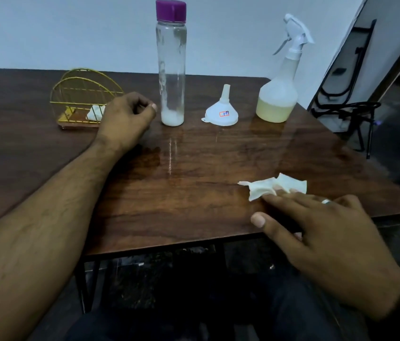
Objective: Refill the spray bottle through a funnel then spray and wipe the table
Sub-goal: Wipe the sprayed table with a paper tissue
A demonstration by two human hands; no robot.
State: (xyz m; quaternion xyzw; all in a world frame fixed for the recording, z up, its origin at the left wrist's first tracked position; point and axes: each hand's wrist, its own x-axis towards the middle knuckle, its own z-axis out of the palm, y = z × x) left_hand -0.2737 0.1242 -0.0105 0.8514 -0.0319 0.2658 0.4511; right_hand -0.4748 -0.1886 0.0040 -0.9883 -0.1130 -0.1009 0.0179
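Head view: bottle [171, 70] at 12 o'clock holds white dregs; sprayer [278, 94] at 2 yellowish liquid. Right hand [321, 232] flat, pressing tissue [265, 187]; left hand [126, 119] curled, empty.

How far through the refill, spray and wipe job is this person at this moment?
Refill looks done: the spray bottle stands capped with yellowish liquid low in it, the funnel lies upside down beside it, and the tall bottle is nearly empty. In hand: the right hand presses a tissue flat on the glossy table. The left hand is curled, holding nothing. Left: finishing the wipe.
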